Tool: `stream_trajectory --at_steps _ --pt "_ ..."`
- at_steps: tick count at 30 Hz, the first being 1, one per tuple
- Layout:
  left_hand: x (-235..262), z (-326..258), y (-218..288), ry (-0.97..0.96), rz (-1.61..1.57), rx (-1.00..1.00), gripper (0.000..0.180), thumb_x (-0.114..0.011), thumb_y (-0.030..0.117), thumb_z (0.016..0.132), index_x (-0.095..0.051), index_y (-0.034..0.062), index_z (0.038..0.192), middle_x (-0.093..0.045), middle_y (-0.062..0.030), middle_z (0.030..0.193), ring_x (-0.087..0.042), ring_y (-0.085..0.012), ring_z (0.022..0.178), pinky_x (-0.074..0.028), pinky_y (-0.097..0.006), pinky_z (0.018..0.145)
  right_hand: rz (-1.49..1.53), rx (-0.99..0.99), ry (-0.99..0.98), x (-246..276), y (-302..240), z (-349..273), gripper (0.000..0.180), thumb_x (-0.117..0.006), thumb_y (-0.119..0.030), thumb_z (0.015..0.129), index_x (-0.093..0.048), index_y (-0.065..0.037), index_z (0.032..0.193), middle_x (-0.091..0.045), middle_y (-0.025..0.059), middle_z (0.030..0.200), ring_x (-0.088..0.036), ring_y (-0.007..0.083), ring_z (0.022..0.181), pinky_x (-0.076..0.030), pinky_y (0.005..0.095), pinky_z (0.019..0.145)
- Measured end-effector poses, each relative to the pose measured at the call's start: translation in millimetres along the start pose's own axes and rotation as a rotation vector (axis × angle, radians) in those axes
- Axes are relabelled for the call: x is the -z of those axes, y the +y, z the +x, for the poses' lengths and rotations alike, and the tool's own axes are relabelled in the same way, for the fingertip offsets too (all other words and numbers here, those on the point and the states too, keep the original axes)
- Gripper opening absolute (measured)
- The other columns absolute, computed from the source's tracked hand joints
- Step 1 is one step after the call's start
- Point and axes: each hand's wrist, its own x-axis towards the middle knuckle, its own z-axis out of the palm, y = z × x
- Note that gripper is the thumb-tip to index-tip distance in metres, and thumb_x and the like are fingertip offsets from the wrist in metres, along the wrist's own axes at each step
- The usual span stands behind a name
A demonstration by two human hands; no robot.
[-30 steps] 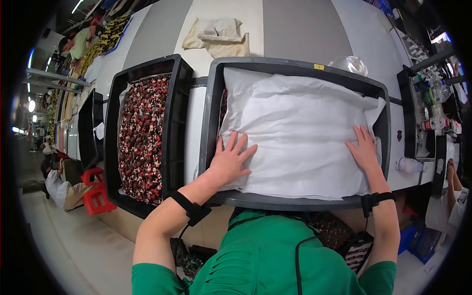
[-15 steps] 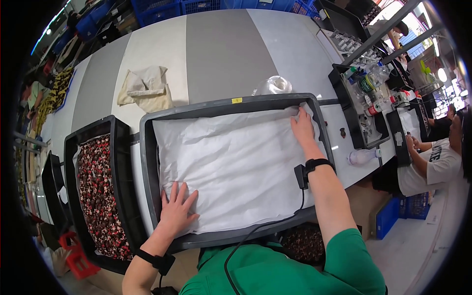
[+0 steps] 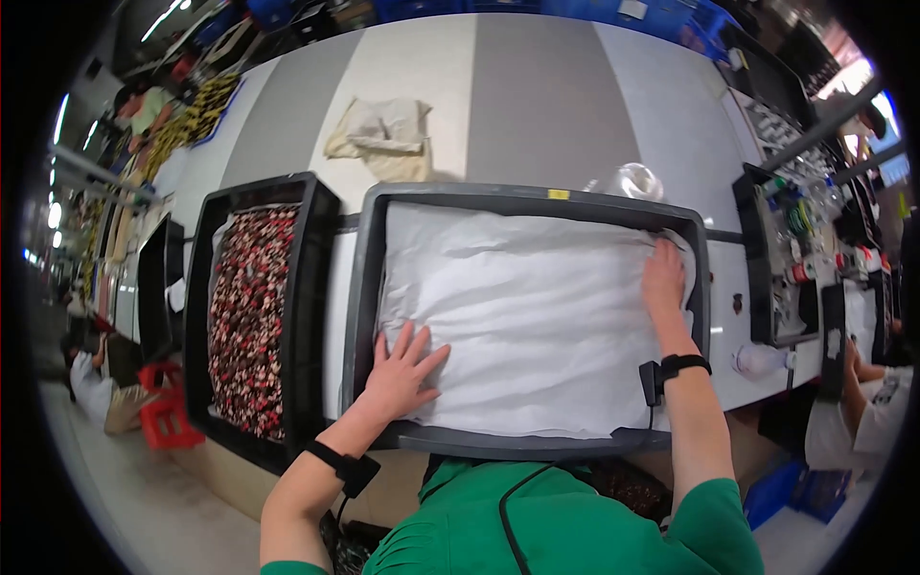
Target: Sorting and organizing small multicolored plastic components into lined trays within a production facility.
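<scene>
A white sheet [image 3: 537, 316] with soft creases lines the large dark grey tray [image 3: 460, 195] in front of me. My left hand [image 3: 401, 376] lies on the sheet at the tray's near left corner, fingers spread. Toward the far right corner, my right hand [image 3: 664, 283] presses on the sheet with its fingers stretched out. Neither hand grips anything. What lies beneath the sheet is hidden. Each wrist wears a black strap with a small box.
Left of the tray stands a black crate [image 3: 321, 220] of small red, dark and pale pieces [image 3: 251, 316]. Beyond lie a folded cream cloth [image 3: 388, 134] and a clear plastic bundle [image 3: 637, 180]. At right are a bottle [image 3: 762, 360] and a black bin [image 3: 755, 230] of bottles. Other people sit nearby.
The view has swung left, so everything appears farther right. Both hands stay on the sheet, in nearly the same places at its two corners.
</scene>
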Motion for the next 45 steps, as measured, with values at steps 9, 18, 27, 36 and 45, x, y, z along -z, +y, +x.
stream_trajectory --at_steps 9,18,27,36,45 --pt "9.5 -14.0 22.8 0.074 -0.071 0.104 0.075 -0.071 0.042 0.080 -0.038 0.0195 0.144 -0.036 -0.0168 0.146 -0.029 -0.0389 0.138 -0.027 -0.055 0.111 0.546 0.925 0.008 52.1 -210.8 -20.8 0.033 -0.064 -0.018 0.083 -0.062 -0.009 0.116 -0.059 0.0105 0.122 -0.053 0.0287 0.119 -0.041 0.0424 0.098" --pt "-21.0 -33.2 64.9 0.120 -0.471 0.320 0.070 -0.065 0.038 0.085 -0.038 0.0032 0.140 -0.043 -0.0272 0.137 -0.043 -0.0438 0.126 -0.038 -0.046 0.104 0.383 0.983 -0.161 -14.1 -294.1 -33.8 0.054 -0.060 -0.040 0.088 -0.051 -0.011 0.132 -0.047 0.0120 0.140 -0.036 0.0277 0.136 -0.029 0.0469 0.108" --pt "-12.9 -39.9 74.5 0.141 -0.495 0.441 0.060 -0.064 0.041 0.086 -0.047 0.0083 0.133 -0.053 -0.0203 0.126 -0.052 -0.0350 0.118 -0.049 -0.045 0.090 0.413 1.010 -0.224 -3.8 -307.8 -26.6 0.049 -0.064 -0.036 0.085 -0.055 -0.009 0.124 -0.050 0.0133 0.135 -0.037 0.0273 0.135 -0.027 0.0508 0.107" --pt "-17.6 -44.1 69.1 0.037 -0.456 0.600 0.049 -0.064 0.041 0.085 -0.056 0.0049 0.117 -0.059 -0.0136 0.104 -0.057 -0.0321 0.102 -0.051 -0.044 0.081 0.415 0.996 -0.160 -16.8 -315.7 -30.2 0.043 -0.066 -0.033 0.083 -0.057 -0.007 0.117 -0.050 0.0128 0.133 -0.040 0.0277 0.131 -0.028 0.0501 0.104" --pt "-11.3 -47.1 63.7 -0.073 -0.380 0.651 0.049 -0.061 0.048 0.085 -0.066 0.0017 0.100 -0.061 -0.0147 0.105 -0.057 -0.0274 0.105 -0.047 -0.043 0.085 0.447 0.940 -0.198 -26.6 -325.2 -16.4 0.046 -0.068 -0.032 0.081 -0.055 -0.005 0.116 -0.049 0.0132 0.135 -0.040 0.0276 0.131 -0.028 0.0491 0.105"
